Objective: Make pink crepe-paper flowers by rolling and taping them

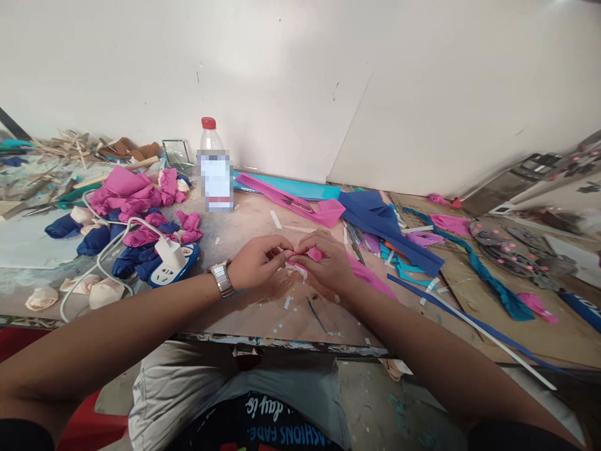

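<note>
Both my hands meet over the middle of the table, pinching one pink fabric strip (316, 254). My left hand (263, 260), with a metal watch (221, 279) on its wrist, grips the strip's near end between thumb and fingers. Close against it, my right hand (326, 260) is closed round a small rolled bit of the same strip. The strip's tail (370, 275) runs out to the right, partly behind my right hand and forearm. Scraps of white tape (287, 303) lie on the table below my hands.
Pink and blue fabric flowers (126, 188) are heaped at left beside a power strip (164, 269) with a white cable. A bottle (210, 134) stands behind a phone (218, 185). Blue fabric (375, 216), a pink strip (291, 203) and a white stick (498, 341) lie to the right and back.
</note>
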`<state>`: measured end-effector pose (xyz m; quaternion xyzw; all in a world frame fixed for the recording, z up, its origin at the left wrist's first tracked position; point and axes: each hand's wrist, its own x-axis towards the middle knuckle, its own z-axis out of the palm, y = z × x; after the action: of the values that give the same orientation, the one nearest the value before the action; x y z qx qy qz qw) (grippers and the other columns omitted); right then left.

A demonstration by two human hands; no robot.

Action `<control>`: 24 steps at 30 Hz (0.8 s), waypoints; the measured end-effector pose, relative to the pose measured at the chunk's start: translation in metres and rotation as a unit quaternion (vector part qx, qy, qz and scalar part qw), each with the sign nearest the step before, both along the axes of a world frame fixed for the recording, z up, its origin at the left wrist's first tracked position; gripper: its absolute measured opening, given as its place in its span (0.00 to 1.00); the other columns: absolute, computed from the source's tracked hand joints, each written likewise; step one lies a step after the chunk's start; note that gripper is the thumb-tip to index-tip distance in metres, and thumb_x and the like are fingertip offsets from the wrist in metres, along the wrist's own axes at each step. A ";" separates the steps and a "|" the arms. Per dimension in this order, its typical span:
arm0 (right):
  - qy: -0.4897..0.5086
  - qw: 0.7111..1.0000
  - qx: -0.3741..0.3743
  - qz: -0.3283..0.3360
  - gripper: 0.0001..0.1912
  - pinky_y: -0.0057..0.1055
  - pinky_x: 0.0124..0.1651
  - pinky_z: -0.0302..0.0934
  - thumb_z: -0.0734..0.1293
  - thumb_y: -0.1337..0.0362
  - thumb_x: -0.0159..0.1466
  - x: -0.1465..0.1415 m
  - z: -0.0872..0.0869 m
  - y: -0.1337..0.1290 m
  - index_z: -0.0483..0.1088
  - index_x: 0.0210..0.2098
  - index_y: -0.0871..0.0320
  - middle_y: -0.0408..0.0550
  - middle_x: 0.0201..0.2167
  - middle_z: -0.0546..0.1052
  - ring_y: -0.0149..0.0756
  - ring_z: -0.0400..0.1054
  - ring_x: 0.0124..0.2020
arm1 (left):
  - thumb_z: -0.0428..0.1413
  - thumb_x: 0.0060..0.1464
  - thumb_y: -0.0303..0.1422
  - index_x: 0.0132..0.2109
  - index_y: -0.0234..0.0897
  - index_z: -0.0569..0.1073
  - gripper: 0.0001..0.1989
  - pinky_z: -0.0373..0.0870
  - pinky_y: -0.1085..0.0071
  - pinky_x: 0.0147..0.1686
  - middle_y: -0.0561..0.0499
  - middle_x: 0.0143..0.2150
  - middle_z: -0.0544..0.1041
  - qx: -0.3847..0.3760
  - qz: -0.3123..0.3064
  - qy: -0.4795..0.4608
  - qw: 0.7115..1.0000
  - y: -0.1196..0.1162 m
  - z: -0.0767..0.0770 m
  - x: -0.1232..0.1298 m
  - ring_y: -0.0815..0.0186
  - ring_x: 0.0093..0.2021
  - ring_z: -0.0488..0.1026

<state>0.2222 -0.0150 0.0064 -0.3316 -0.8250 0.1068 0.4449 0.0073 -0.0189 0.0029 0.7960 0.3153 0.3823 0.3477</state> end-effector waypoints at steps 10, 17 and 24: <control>0.000 1.000 0.009 -0.002 0.07 0.38 0.45 0.65 0.71 0.57 0.68 0.000 0.004 -0.004 0.74 0.37 0.52 0.45 0.33 0.80 0.37 0.73 0.36 | 0.51 0.69 0.44 0.42 0.35 0.74 0.16 0.71 0.73 0.35 0.49 0.36 0.77 -0.032 0.004 -0.062 0.998 0.000 0.001 0.002 0.69 0.33 0.75; 0.007 1.000 0.012 -0.019 0.07 0.37 0.43 0.66 0.71 0.57 0.68 -0.002 0.005 -0.004 0.75 0.36 0.52 0.44 0.32 0.80 0.37 0.73 0.36 | 0.52 0.68 0.44 0.44 0.36 0.76 0.16 0.74 0.72 0.35 0.48 0.38 0.79 -0.040 0.007 -0.065 0.997 0.001 -0.002 0.002 0.69 0.32 0.77; 0.003 1.000 0.016 -0.015 0.06 0.36 0.44 0.66 0.72 0.58 0.68 -0.001 0.002 -0.001 0.75 0.36 0.52 0.44 0.33 0.80 0.36 0.73 0.37 | 0.52 0.68 0.40 0.44 0.36 0.79 0.15 0.71 0.71 0.37 0.46 0.39 0.80 0.042 0.024 -0.026 0.998 0.001 0.000 -0.001 0.67 0.36 0.76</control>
<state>0.2213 -0.0165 0.0079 -0.3370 -0.8202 0.0880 0.4538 0.0061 -0.0179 0.0033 0.7921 0.3083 0.4240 0.3125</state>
